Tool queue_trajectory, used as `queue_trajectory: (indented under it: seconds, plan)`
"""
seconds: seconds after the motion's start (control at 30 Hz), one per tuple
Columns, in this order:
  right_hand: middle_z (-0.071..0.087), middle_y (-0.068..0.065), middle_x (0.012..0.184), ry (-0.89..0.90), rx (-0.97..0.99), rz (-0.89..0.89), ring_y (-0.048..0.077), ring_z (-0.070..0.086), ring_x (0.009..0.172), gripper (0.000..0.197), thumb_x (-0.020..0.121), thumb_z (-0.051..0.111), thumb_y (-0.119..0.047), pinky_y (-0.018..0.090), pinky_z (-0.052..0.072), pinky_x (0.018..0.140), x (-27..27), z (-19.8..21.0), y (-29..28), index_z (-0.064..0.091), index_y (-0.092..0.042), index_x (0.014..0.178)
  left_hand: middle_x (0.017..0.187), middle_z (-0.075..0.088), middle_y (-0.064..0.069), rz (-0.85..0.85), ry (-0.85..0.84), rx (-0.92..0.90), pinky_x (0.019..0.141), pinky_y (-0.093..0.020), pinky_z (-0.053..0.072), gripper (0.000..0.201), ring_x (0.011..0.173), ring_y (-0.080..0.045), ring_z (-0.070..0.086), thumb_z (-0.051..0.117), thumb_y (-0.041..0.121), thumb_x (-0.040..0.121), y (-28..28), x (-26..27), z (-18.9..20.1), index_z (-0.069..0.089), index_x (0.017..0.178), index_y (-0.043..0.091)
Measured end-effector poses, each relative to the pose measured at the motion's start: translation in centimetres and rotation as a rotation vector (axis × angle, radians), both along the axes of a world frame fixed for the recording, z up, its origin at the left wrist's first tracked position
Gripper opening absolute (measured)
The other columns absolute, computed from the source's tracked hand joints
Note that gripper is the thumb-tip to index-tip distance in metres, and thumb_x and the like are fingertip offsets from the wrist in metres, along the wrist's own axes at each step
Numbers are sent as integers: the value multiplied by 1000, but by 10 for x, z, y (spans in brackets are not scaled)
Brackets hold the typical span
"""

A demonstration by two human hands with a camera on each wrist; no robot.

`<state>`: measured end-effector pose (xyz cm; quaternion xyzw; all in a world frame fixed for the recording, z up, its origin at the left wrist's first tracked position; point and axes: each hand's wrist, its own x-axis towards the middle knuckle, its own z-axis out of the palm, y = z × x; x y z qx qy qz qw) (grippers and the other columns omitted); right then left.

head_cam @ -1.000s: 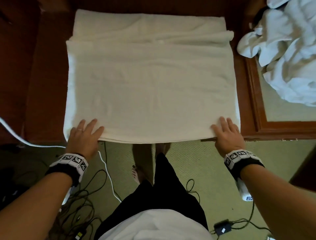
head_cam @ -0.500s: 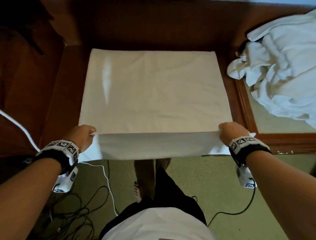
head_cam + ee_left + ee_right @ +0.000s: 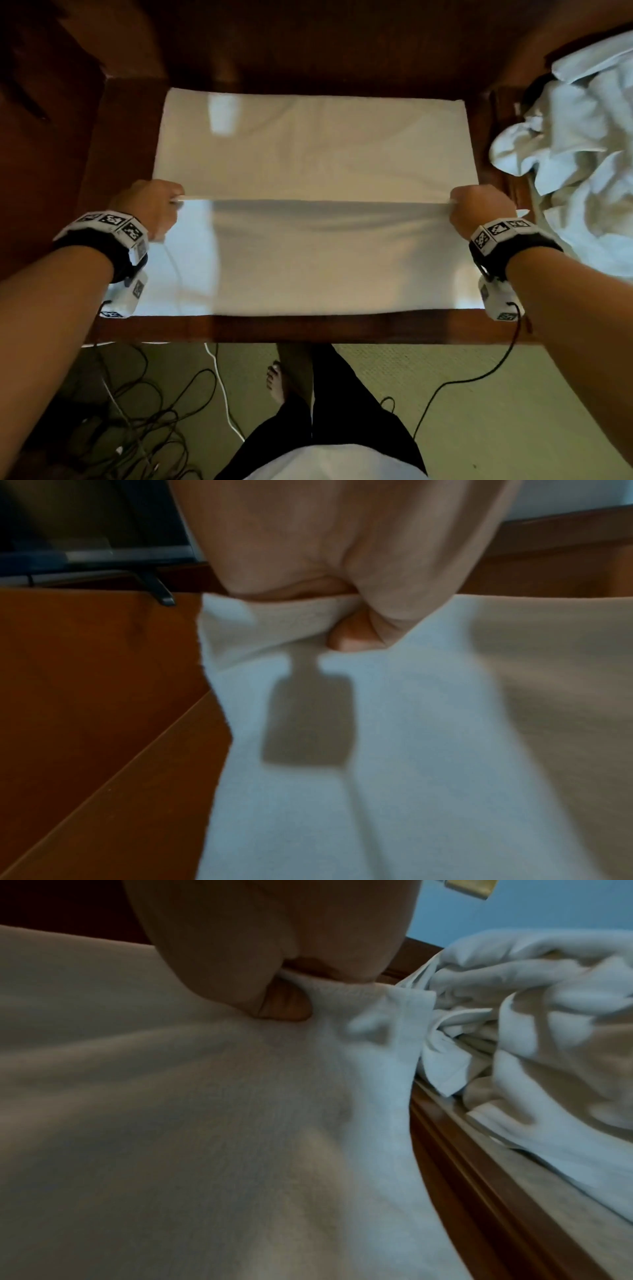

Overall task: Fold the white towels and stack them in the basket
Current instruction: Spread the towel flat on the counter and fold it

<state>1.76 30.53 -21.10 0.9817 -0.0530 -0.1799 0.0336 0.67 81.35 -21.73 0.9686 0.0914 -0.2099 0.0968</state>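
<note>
Both hands, left (image 3: 150,205) and right (image 3: 479,209), have lifted the towel (image 3: 308,157) edge and carried it forward, each pinching a corner. The fold is halfway over.

Heaped towels (image 3: 579,164) crowd right, bare wood (image 3: 113,144) left, apparently passable

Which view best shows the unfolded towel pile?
Head view: the unfolded towel pile lies rumpled, right of the spread towel. Right wrist shows it closer but blurred and cropped. Left wrist misses it.
</note>
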Motion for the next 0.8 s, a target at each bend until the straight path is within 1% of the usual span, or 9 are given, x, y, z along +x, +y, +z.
queue_trajectory:
  seconds: [0.1, 0.13, 0.2, 0.3, 0.37, 0.43, 0.5, 0.67, 0.8]
  plan:
    - [59, 14, 85, -42, -8, 22, 40, 60, 94, 19, 82, 55, -1, 43, 48, 77, 17, -22, -2, 69, -6, 95, 84, 65, -20, 8, -43, 37, 74, -48, 57, 11, 76, -40, 64, 57, 8, 89, -7, 13, -12, 62, 82, 15]
    - [62, 16, 94, -85, -14, 31, 40, 57, 99, 22, 82, 56, -2, 46, 47, 82, 19, -33, -4, 69, -5, 100, 93, 67, -21, -20, -99, 61, 79, -49, 54, 12, 84, -42, 63, 59, 6, 89, -8, 15, -22, 65, 87, 15]
    - [58, 17, 123, -224, 29, 14, 41, 48, 117, 35, 81, 59, -5, 52, 39, 94, 7, -50, -4, 66, -8, 115, 122, 62, -20, -67, -248, 104, 92, -53, 46, 32, 108, -44, 56, 63, 5, 85, -11, 5, -36, 66, 116, 14]
    - [37, 14, 153, -348, 175, -13, 41, 35, 135, 49, 91, 55, -23, 55, 31, 104, -31, -75, 6, 50, -15, 138, 153, 38, -14, -88, -285, 80, 104, -60, 35, 59, 136, -42, 36, 64, 26, 91, -23, -34, -61, 43, 146, 17]
    - [15, 9, 164, -203, 242, -24, 37, 19, 147, 60, 96, 40, -46, 54, 21, 113, -67, -91, 17, 31, -25, 152, 164, 20, -10, -134, -167, 73, 113, -62, 26, 68, 147, -41, 21, 50, 50, 97, -34, -71, -79, 26, 156, 27]
    - [-10, 2, 166, -52, 213, -1, 31, -3, 152, 70, 96, 23, -62, 53, 7, 119, -104, -106, 22, 6, -36, 158, 169, -1, -6, -165, -46, 90, 118, -62, 15, 73, 152, -41, 5, 23, 67, 97, -36, -107, -97, 2, 160, 36]
    - [-22, -2, 164, -6, 180, 26, 28, -15, 152, 72, 94, 15, -68, 53, 0, 120, -133, -114, 19, -7, -40, 156, 168, -11, -4, -163, -12, 115, 119, -62, 9, 76, 153, -41, -2, 7, 74, 93, -32, -136, -109, -10, 158, 38]
    - [-16, 1, 165, -19, 186, -12, 28, -11, 152, 77, 90, 15, -71, 56, 7, 121, -153, -108, 25, 1, -36, 158, 169, -6, -7, -138, -43, 77, 119, -64, 9, 82, 153, -41, 0, 11, 75, 91, -35, -160, -106, 2, 160, 32]
    - [-3, 9, 166, -141, 250, 101, 32, 0, 153, 77, 92, 25, -66, 53, 15, 118, -142, -101, 92, 14, -27, 158, 169, 3, -7, -238, -91, 10, 118, -64, 10, 84, 152, -41, 5, 23, 76, 88, -75, -147, -102, 13, 160, 32]
